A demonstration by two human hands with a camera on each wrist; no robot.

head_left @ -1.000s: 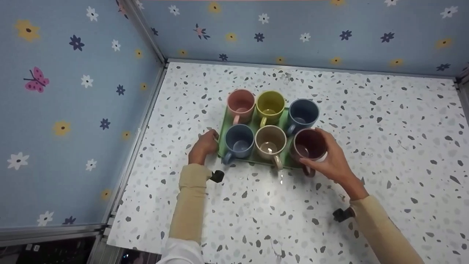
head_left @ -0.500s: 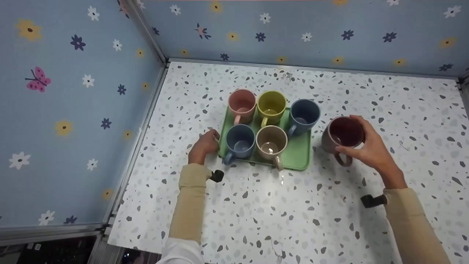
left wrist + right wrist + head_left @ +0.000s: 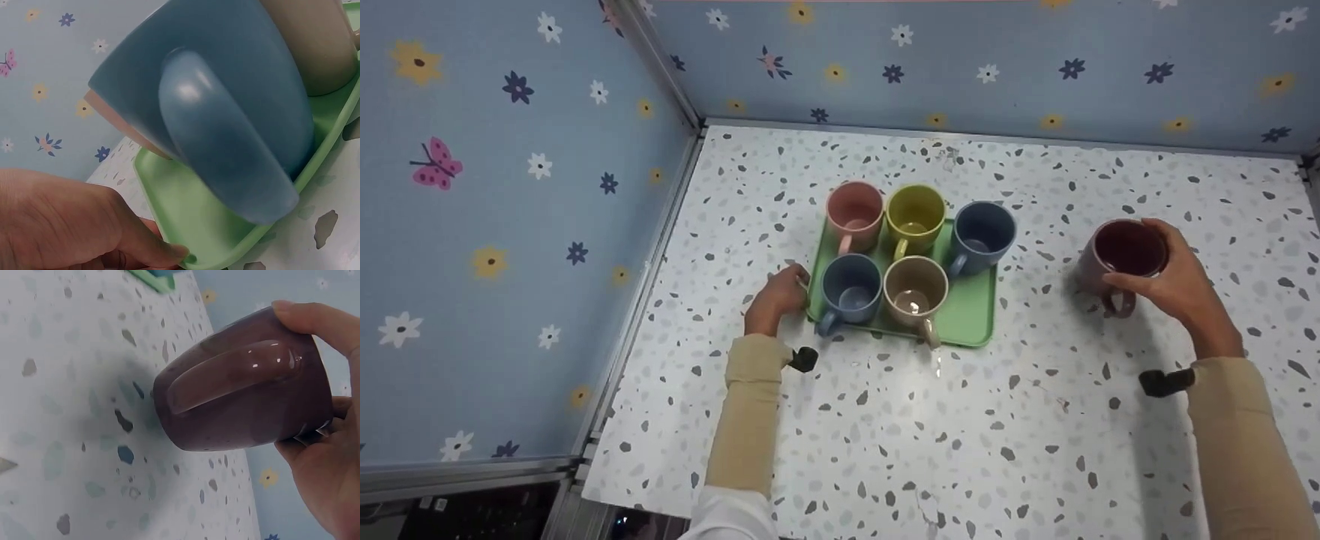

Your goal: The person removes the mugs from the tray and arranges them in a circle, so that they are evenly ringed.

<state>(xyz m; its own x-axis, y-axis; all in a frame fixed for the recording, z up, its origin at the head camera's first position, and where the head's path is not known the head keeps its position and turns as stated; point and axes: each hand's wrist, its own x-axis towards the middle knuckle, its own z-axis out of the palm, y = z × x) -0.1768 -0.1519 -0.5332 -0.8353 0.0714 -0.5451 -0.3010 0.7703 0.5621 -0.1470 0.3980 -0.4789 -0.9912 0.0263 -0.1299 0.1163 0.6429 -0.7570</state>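
Note:
My right hand (image 3: pixel 1179 289) grips a dark maroon mug (image 3: pixel 1119 259) around its upper body, to the right of the green tray (image 3: pixel 971 315). In the right wrist view the mug (image 3: pixel 242 388) shows its handle side; whether its base touches the table I cannot tell. At the tray's left edge, my left hand (image 3: pixel 780 298) pinches the rim near a corner, thumb on top in the left wrist view. On the tray stand a pink mug (image 3: pixel 855 206), a yellow mug (image 3: pixel 915 214), a beige mug (image 3: pixel 915 292) and two blue mugs, one front left (image 3: pixel 851 289), one back right (image 3: pixel 982 232).
The white speckled table (image 3: pixel 885 442) spreads around the tray. A blue floral panel (image 3: pixel 997 90) stands along the back and another floral panel (image 3: pixel 532 225) along the left. The tray's front right corner is bare green surface.
My right hand has carried the maroon mug from the tray's front right corner off to the right and slightly back. The left hand and tray have stayed in place.

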